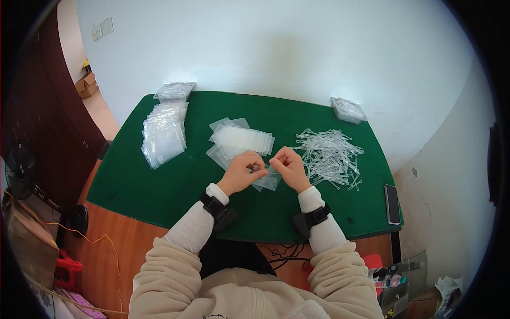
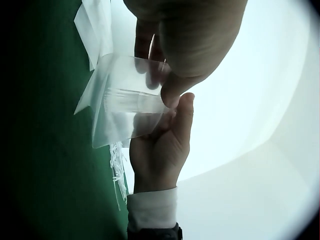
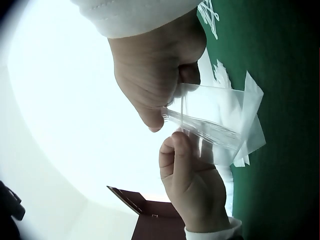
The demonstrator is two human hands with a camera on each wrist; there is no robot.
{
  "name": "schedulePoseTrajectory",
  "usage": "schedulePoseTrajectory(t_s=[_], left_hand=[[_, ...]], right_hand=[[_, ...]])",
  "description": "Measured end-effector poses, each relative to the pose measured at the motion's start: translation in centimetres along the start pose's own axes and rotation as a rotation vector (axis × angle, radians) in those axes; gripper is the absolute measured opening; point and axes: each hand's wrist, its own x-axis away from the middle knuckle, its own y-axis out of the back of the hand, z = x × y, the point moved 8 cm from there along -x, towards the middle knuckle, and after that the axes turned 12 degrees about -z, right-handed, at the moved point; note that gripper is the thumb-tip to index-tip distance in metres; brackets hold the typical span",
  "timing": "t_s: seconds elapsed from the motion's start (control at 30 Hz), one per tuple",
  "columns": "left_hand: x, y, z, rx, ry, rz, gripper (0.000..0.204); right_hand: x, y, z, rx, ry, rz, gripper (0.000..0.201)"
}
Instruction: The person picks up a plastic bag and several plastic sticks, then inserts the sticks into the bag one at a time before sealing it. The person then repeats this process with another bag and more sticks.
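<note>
Both hands meet over the table's middle around one clear plastic bag (image 2: 120, 117) with several thin clear sticks (image 3: 215, 132) inside it. The left hand (image 1: 243, 173) pinches the bag's upper edge between thumb and fingers. Close beside it, the right hand (image 1: 290, 169) pinches the same edge near the ends of the sticks. In the right wrist view the bag hangs below the fingertips, its lower part folded outward. Just behind the hands lies a fanned pile of flat bags (image 1: 234, 139). A heap of loose clear looped sticks (image 1: 329, 157) spreads right of the right hand.
On the green table (image 1: 122, 183), overlapping bags (image 1: 164, 133) lie at the left. A stack of packs (image 1: 175, 91) stands at the back left, another stack (image 1: 348, 110) at the back right. A phone (image 1: 392, 204) lies by the right edge. The wall (image 1: 239, 48) rises behind.
</note>
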Motion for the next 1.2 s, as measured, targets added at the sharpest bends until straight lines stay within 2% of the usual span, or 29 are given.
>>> schedulePoseTrajectory(t_s=[0.1,0.2,0.37,0.47,0.6,0.77,0.87,0.9,1.0,1.03,1.13,1.2], left_hand=[[0.0,0.2,-0.9,-0.018,-0.085,-0.038,0.012],[0.2,0.0,-1.6,-0.066,-0.17,-0.034,0.012],[0.2,0.0,-1.8,-0.018,-0.164,-0.05,0.012],[0.0,0.3,-2.0,0.005,-0.138,-0.072,0.013],[0.2,0.2,-2.3,-0.031,-0.219,-0.069,0.012],[0.1,0.3,-2.2,-0.011,-0.188,-0.082,0.01],[0.0,0.7,-2.2,0.034,-0.19,-0.126,0.01],[0.0,0.7,-2.1,0.035,-0.188,-0.127,0.01],[-0.1,1.6,-1.8,0.1,-0.167,-0.232,0.009],[-0.1,1.5,-1.8,0.101,-0.166,-0.232,0.009],[-0.2,2.3,-1.8,0.185,-0.16,-0.313,0.008],[-0.2,2.6,-1.6,0.201,-0.148,-0.332,0.008]], right_hand=[[0.2,-0.1,0.6,-0.012,0.017,-0.002,0.013],[0.6,-0.7,0.0,-0.019,-0.076,0.07,0.012],[0.6,-0.3,0.9,0.03,-0.007,0.048,0.013],[0.4,0.4,2.1,0.074,0.121,-0.045,0.013],[0.7,-0.2,1.3,0.148,0.055,0.056,0.012],[0.7,-0.4,1.3,0.099,0.068,0.045,0.011],[0.6,0.4,3.3,0.075,0.352,-0.093,0.024],[0.6,0.5,2.9,0.076,0.35,-0.092,0.024],[0.2,2.1,0.7,-0.06,0.188,-0.208,0.035],[0.2,2.1,0.6,-0.059,0.187,-0.209,0.035],[0.1,2.2,-1.1,-0.177,-0.013,-0.237,0.028],[0.0,2.0,-1.9,-0.185,-0.059,-0.227,0.026]])
